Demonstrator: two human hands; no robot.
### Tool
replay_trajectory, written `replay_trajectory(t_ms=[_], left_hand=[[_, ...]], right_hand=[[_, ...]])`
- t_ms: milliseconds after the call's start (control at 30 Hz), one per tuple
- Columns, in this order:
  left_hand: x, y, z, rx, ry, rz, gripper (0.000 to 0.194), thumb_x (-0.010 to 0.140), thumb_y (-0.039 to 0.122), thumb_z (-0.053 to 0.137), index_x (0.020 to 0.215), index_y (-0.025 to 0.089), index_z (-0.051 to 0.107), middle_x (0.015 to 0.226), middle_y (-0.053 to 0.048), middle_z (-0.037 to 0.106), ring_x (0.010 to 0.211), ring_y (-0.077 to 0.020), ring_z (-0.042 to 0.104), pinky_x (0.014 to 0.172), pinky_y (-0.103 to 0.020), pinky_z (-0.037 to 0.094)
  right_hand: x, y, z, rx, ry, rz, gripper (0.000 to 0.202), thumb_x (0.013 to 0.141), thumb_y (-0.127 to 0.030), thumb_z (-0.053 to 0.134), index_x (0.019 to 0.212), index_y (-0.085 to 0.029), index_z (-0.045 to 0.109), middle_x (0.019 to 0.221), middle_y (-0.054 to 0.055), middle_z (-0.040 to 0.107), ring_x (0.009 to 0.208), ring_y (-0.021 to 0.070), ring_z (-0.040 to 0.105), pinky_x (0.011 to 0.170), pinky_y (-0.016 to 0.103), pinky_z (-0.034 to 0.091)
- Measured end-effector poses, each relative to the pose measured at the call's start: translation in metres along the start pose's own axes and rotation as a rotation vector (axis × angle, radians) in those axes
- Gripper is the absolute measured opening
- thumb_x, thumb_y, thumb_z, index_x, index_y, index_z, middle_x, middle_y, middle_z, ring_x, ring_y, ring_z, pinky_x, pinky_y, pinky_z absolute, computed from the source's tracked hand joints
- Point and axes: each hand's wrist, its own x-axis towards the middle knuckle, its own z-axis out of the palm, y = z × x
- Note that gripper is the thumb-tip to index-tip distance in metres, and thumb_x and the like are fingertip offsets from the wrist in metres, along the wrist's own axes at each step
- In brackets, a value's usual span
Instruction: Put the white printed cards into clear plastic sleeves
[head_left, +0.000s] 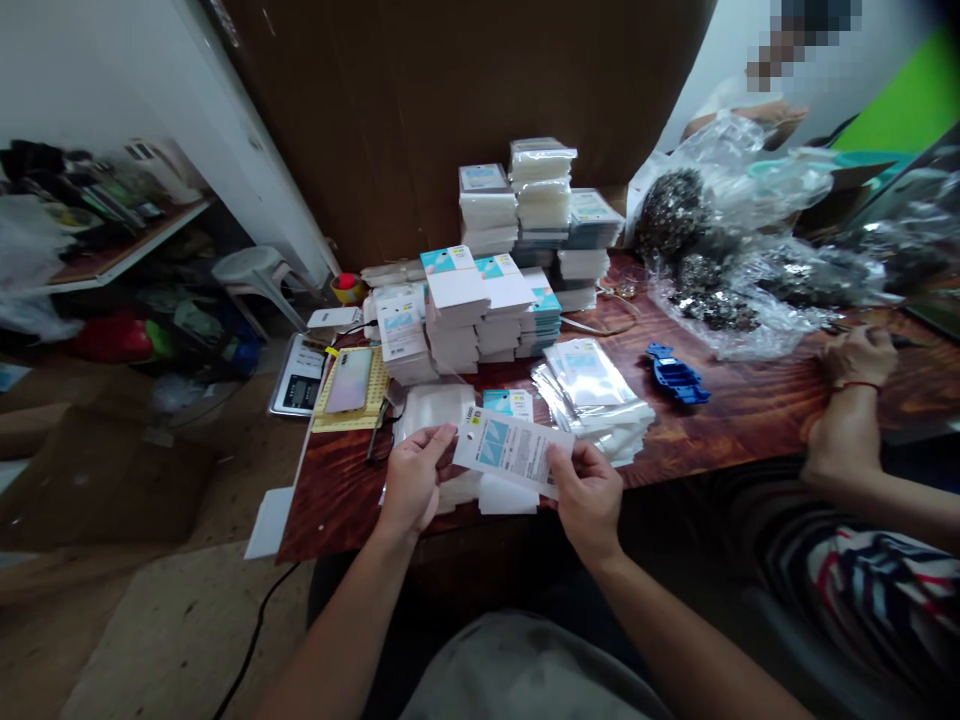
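Between my hands I hold a printed packaging card, white with a blue picture, small text and a hang hole at its left end. My left hand pinches the card's left end. At the right end, my right hand grips it with the thumb on top. Below and behind the card lie more white cards and a blue-topped card. A pile of clear plastic sleeves is just past my right hand. Whether the held card is inside a sleeve, I cannot tell.
Tall stacks of cards and sleeved packs stand at the back. A phone and a scale are on the left. To the right are a blue plastic piece, bags of metal parts and another person's hand.
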Motion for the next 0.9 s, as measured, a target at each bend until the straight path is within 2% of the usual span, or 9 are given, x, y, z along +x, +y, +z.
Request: replay_trajectory(t_ms=[133,267,367,467,500,567,700,800,900], left_hand=[[-0.006,0.009,-0.005,0.021,-0.036,-0.015,0.031,0.067,0.032,0.085,0.083,0.012,0.068,0.077,-0.006,0.073,0.068,-0.0162,0.07,0.064,-0.029,0.06],[-0.014,0.004,0.002,0.069,-0.139,-0.055,0.032,0.071,0.034,0.083,0.09,0.011,0.072,0.088,-0.01,0.076,0.071,-0.019,0.072,0.064,-0.031,0.061],[-0.019,-0.003,0.01,0.086,-0.223,-0.125,0.032,0.074,0.034,0.08,0.093,0.009,0.074,0.089,-0.014,0.076,0.067,-0.0202,0.072,0.062,-0.03,0.061],[-0.022,-0.005,0.014,0.106,-0.32,-0.175,0.032,0.077,0.034,0.078,0.092,0.007,0.074,0.071,-0.013,0.074,0.058,-0.019,0.069,0.057,-0.027,0.059],[-0.022,-0.004,0.014,0.107,-0.335,-0.177,0.032,0.077,0.034,0.077,0.093,0.007,0.074,0.067,-0.013,0.073,0.056,-0.0188,0.069,0.056,-0.027,0.058],[-0.022,0.0,0.012,0.112,-0.332,-0.172,0.031,0.078,0.035,0.076,0.093,0.007,0.074,0.064,-0.012,0.072,0.054,-0.0177,0.067,0.053,-0.025,0.057],[-0.021,0.006,0.008,0.144,-0.3,-0.17,0.032,0.078,0.035,0.076,0.093,0.007,0.074,0.069,-0.012,0.072,0.054,-0.0175,0.067,0.051,-0.025,0.056],[-0.024,0.003,0.011,0.149,-0.338,-0.151,0.034,0.078,0.035,0.076,0.099,0.009,0.072,0.077,-0.012,0.073,0.06,-0.019,0.069,0.052,-0.026,0.056],[-0.026,0.0,0.015,0.174,-0.395,-0.14,0.034,0.08,0.038,0.074,0.1,0.011,0.071,0.077,-0.01,0.072,0.061,-0.0178,0.068,0.054,-0.026,0.056]], right_hand=[[0.007,0.003,0.001,0.023,-0.053,0.037,0.033,0.08,-0.045,0.073,0.07,-0.02,0.054,0.056,-0.006,0.053,0.047,0.01,0.047,0.043,0.021,0.04],[0.008,0.003,0.014,0.099,-0.096,0.051,0.028,0.081,-0.045,0.07,0.079,-0.019,0.06,0.072,0.0,0.066,0.062,0.0148,0.059,0.058,0.026,0.05],[0.005,-0.001,0.031,0.207,-0.209,0.103,0.033,0.08,-0.043,0.071,0.104,-0.021,0.062,0.09,0.002,0.072,0.077,0.0188,0.066,0.07,0.03,0.055],[0.004,-0.004,0.042,0.36,-0.384,0.208,0.042,0.079,-0.042,0.073,0.114,-0.021,0.062,0.103,0.005,0.073,0.087,0.0213,0.069,0.08,0.034,0.056],[0.006,-0.005,0.042,0.379,-0.41,0.233,0.041,0.078,-0.042,0.074,0.112,-0.02,0.064,0.104,0.006,0.073,0.088,0.0217,0.069,0.081,0.034,0.056],[0.011,-0.005,0.037,0.359,-0.438,0.26,0.038,0.077,-0.042,0.077,0.104,-0.017,0.068,0.097,0.007,0.074,0.08,0.0204,0.069,0.073,0.031,0.056],[0.018,-0.004,0.022,0.269,-0.57,0.271,0.03,0.077,-0.042,0.078,0.084,-0.015,0.066,0.067,0.002,0.068,0.054,0.0135,0.059,0.05,0.024,0.047],[0.015,-0.007,0.019,0.188,-0.484,0.208,0.032,0.077,-0.041,0.079,0.071,-0.016,0.06,0.057,-0.001,0.063,0.049,0.0106,0.054,0.049,0.022,0.045],[0.015,-0.013,0.019,0.15,-0.459,0.206,0.032,0.076,-0.041,0.08,0.073,-0.017,0.059,0.058,-0.002,0.062,0.049,0.0103,0.054,0.049,0.022,0.044]])
